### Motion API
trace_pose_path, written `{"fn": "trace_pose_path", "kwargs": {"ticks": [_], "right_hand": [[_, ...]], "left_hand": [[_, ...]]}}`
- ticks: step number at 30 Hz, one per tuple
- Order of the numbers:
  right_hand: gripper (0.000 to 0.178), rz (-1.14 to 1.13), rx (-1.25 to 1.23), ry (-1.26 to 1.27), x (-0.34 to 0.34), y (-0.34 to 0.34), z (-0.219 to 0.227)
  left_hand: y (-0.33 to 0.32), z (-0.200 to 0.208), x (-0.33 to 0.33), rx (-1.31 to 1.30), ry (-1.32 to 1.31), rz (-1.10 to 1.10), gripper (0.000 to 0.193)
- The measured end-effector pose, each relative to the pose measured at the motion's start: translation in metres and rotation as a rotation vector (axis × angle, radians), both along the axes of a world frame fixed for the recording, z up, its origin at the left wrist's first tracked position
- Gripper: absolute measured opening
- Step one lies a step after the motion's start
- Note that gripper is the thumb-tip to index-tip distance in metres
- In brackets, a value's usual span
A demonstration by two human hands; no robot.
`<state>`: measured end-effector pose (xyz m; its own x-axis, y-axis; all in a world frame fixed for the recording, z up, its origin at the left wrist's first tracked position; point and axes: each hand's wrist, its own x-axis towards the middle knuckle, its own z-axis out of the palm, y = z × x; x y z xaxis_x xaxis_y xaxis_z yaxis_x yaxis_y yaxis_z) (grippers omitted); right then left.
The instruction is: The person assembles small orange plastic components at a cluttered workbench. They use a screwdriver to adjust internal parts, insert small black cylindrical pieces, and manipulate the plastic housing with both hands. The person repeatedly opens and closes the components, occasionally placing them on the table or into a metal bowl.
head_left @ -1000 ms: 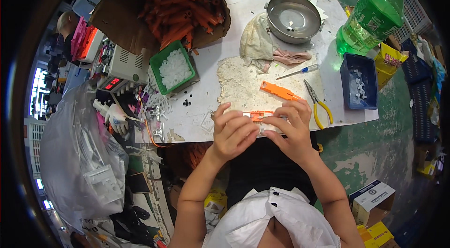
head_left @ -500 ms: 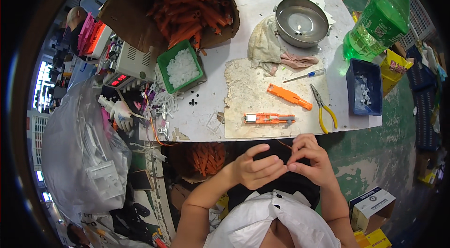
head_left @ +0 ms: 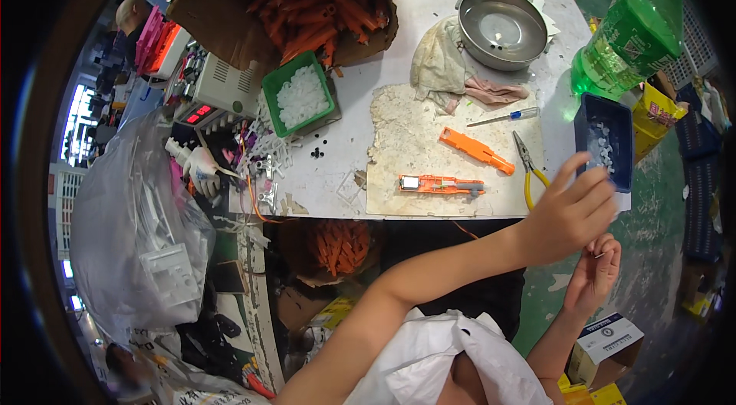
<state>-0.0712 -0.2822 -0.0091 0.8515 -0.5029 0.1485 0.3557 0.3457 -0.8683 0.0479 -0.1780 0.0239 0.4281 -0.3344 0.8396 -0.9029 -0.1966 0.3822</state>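
Note:
My left hand point(head_left: 566, 213) reaches across my body to the near edge of a dark blue bin point(head_left: 584, 125), which holds small whitish pieces. Its index finger is raised apart from the other, loosely bent fingers, and I make out nothing in it. Just below, my right hand point(head_left: 595, 276) is pinched; a thin sliver shows at its fingertips, too small to name. On the stained work sheet point(head_left: 391, 129) lies an orange casing half point(head_left: 441, 185) with a silver block and grey parts inside. Above it rests a plain orange cover point(head_left: 477, 150). Yellow-handled pliers point(head_left: 527, 160) lie right of both, partly behind my left hand.
A screwdriver point(head_left: 506, 117), a cloth point(head_left: 437, 68) and a metal bowl point(head_left: 502, 59) lie farther back. At left stand a green bin point(head_left: 331, 102) of white pieces and a carton point(head_left: 207, 6) of orange parts. A green bottle point(head_left: 636, 37) stands at the right.
Both hands have moved right from in front of my chest, and they are now apart. My left hand has crossed to the blue bin; the tabletop things lie as before.

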Motion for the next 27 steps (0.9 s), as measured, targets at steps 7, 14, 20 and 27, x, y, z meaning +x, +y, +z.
{"fn": "trace_pose_path", "kwargs": {"ticks": [7,14,20,27], "right_hand": [[0.013,-0.015,-0.051,-0.013,-0.006,-0.013,-0.006],[0.011,-0.002,-0.262,0.093,-0.001,-0.024,-0.015],[0.010,0.213,-0.972,0.064,0.065,0.037,0.012],[0.019,0.131,-1.404,0.023,0.104,0.066,-0.010]], "left_hand": [[-0.031,-0.001,0.020,0.156,0.016,0.141,0.026],[0.172,0.020,0.024,0.668,0.299,0.429,0.028],[0.217,0.012,0.016,0.904,0.374,0.351,0.027],[0.211,0.006,0.019,0.886,0.261,0.317,0.026]]}}
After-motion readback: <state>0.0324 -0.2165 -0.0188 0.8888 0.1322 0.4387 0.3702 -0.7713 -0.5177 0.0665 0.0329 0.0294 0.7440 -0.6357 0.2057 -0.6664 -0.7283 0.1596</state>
